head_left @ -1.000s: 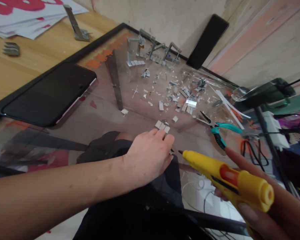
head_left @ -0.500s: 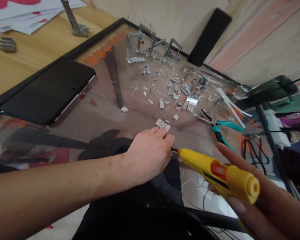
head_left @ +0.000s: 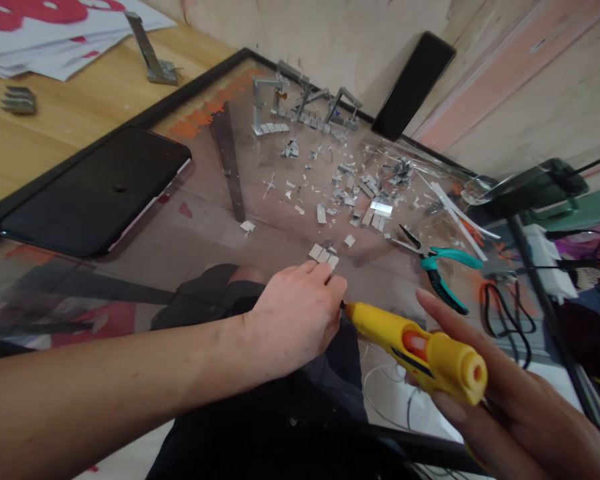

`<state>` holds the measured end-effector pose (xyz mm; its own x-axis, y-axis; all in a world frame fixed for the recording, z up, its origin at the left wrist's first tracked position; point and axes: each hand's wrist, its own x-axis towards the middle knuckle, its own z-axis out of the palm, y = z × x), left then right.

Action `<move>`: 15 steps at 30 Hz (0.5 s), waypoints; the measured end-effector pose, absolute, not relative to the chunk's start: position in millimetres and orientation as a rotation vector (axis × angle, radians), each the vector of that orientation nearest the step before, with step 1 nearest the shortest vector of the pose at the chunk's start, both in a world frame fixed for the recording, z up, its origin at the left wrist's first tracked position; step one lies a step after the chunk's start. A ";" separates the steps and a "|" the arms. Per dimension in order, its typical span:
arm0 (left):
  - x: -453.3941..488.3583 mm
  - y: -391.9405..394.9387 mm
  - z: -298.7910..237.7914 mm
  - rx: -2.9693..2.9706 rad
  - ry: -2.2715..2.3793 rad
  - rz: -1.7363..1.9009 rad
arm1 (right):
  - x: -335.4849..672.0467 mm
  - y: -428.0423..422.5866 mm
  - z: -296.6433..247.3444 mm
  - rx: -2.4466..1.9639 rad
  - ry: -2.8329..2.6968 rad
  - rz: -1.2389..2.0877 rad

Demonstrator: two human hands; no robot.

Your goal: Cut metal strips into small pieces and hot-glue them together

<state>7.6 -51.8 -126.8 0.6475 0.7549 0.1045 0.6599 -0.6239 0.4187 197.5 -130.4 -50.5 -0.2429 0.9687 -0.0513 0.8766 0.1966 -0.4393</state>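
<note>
My right hand (head_left: 520, 400) grips a yellow glue gun (head_left: 415, 347), its thumb below and its index finger stretched along the far side. The dark nozzle points left and reaches the fingertips of my left hand (head_left: 300, 313). That hand is closed in a pinch over the glass, back of the hand up; whatever lies in its fingers is hidden. Just beyond its knuckles sits a short row of small grey tiles (head_left: 323, 255). Pliers with teal handles (head_left: 447, 257) lie opened on the glass, beyond the glue gun.
Grey scraps (head_left: 350, 193) litter the glass tabletop (head_left: 195, 233). Several small angular grey models (head_left: 270, 107) stand at its far edge. A dark phone (head_left: 95, 190) lies at left; another black slab (head_left: 414, 83) leans on the wall. A black cable (head_left: 507, 323) lies at right.
The glue gun and my right hand have shifted slightly left, with the nozzle still at my left fingertips. My left hand stays pinched in nearly the same place.
</note>
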 end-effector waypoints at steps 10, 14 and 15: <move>7.2 -49.7 -124.0 2.514 1.103 0.362 | 199.2 -125.6 -50.5 -1.788 -2.257 0.518; 6.6 -49.4 -122.5 2.505 1.118 0.375 | 200.3 -126.1 -50.6 -1.780 -2.247 0.576; 6.3 -49.6 -121.9 2.505 1.121 0.377 | 200.2 -126.6 -50.9 -1.771 -2.258 0.557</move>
